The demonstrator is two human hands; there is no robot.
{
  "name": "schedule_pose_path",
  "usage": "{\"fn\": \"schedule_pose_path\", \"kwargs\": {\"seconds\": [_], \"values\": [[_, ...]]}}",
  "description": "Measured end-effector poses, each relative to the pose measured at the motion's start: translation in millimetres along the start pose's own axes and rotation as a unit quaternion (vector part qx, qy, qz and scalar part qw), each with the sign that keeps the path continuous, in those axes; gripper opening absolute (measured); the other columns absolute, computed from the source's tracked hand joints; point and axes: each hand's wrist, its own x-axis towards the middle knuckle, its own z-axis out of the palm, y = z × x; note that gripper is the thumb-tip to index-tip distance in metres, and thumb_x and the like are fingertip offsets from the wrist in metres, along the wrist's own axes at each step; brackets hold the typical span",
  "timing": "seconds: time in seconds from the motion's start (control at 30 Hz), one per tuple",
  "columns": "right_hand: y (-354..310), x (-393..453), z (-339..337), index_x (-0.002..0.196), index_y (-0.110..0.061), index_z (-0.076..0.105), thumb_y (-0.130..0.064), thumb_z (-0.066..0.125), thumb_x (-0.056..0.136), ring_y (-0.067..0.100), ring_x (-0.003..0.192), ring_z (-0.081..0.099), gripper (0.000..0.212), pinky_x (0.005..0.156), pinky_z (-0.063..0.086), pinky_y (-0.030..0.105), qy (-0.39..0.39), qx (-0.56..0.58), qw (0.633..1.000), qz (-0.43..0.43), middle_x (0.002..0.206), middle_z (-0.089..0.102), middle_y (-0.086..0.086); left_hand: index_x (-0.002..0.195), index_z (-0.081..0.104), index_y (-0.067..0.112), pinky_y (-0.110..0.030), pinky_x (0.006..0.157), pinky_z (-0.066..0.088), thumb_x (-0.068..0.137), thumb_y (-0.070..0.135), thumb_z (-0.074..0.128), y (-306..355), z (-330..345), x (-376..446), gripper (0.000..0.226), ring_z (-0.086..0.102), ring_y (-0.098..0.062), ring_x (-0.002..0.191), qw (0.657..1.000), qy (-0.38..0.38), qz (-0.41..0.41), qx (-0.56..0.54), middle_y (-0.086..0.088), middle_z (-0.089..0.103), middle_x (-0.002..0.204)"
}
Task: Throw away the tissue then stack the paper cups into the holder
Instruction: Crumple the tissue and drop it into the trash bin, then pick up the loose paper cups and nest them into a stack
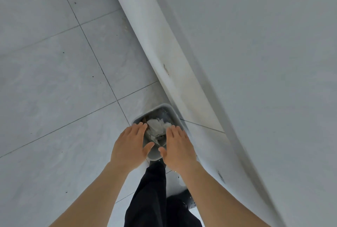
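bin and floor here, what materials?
Bin: likely moulded plastic, grey, matte; smooth rolled rim with rounded corners. Floor: looks like glazed ceramic or stone tile, pale grey, faintly mottled, slight sheen; thin dark grout lines split it into large squares.

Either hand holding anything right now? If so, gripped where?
Nothing held. Left hand and right hand are both open, palms down above the grey bin; crumpled tissue lies inside it.

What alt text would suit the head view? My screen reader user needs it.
Both open hands, left hand and right hand, hover over a grey trash bin on the tiled floor beside a white wall, crumpled white tissue inside.
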Motion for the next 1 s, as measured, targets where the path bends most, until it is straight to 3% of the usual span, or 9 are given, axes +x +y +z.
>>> {"fn": "schedule_pose_path", "kwargs": {"seconds": [0.23,0.37,0.47,0.63,0.8,1.0], "values": [[-39,-49,-66,0.159,-0.007,0.015,-0.047,0.052,0.101,0.029,0.156,0.014,0.080,0.128,0.010,0.042,0.031,0.004,0.999,-0.036,0.167,0.020,0.013,0.153,0.040,0.019,-0.035,0.117,0.039,0.096,0.058,0.052,4,-78,-46,0.070,0.045,-0.020,0.141,0.999,0.045,0.009,0.026,0.003,0.050,0.153],[-60,-82,-105,0.159,-0.006,0.015,-0.045,0.051,0.101,0.029,0.155,0.014,0.079,0.128,0.015,0.044,0.061,0.010,0.996,-0.058,0.168,0.019,0.013,0.155,0.037,0.021,-0.036,0.119,0.037,0.097,0.058,0.052,12,-127,-71,0.071,0.042,-0.020,0.144,0.997,0.077,0.009,0.031,0.004,0.047,0.155],[-73,-106,-137,0.157,-0.006,0.021,-0.045,0.052,0.100,0.029,0.154,0.019,0.075,0.126,0.021,0.043,0.110,0.012,0.991,-0.071,0.165,0.026,0.013,0.156,0.036,0.022,-0.035,0.121,0.034,0.097,0.059,0.050,23,-164,-90,0.071,0.040,-0.019,0.146,0.994,0.105,0.011,0.041,0.005,0.045,0.157],[-83,-148,-193,0.156,-0.006,0.022,-0.041,0.051,0.101,0.031,0.154,0.019,0.071,0.127,0.012,0.042,0.192,0.016,0.977,-0.089,0.165,0.027,0.013,0.157,0.035,0.023,-0.033,0.120,0.034,0.096,0.061,0.049,56,-220,-115,0.073,0.040,-0.017,0.146,0.986,0.150,0.034,0.058,0.006,0.046,0.157],[-47,-197,-241,0.158,-0.005,0.017,-0.038,0.050,0.101,0.031,0.155,0.014,0.073,0.128,0.008,0.040,0.262,0.018,0.963,-0.058,0.167,0.019,0.015,0.158,0.032,0.023,-0.034,0.121,0.034,0.097,0.061,0.049,114,-261,-126,0.074,0.040,-0.016,0.146,0.976,0.183,0.089,0.082,0.006,0.044,0.158],[39,-277,-267,0.159,-0.005,0.014,-0.040,0.047,0.104,0.030,0.156,0.011,0.073,0.127,0.005,0.039,0.324,0.034,0.945,0.040,0.169,0.016,0.013,0.160,0.027,0.023,-0.037,0.124,0.030,0.098,0.063,0.043,226,-279,-133,0.075,0.033,-0.019,0.151,0.952,0.199,0.203,0.113,0.005,0.037,0.163]]}}
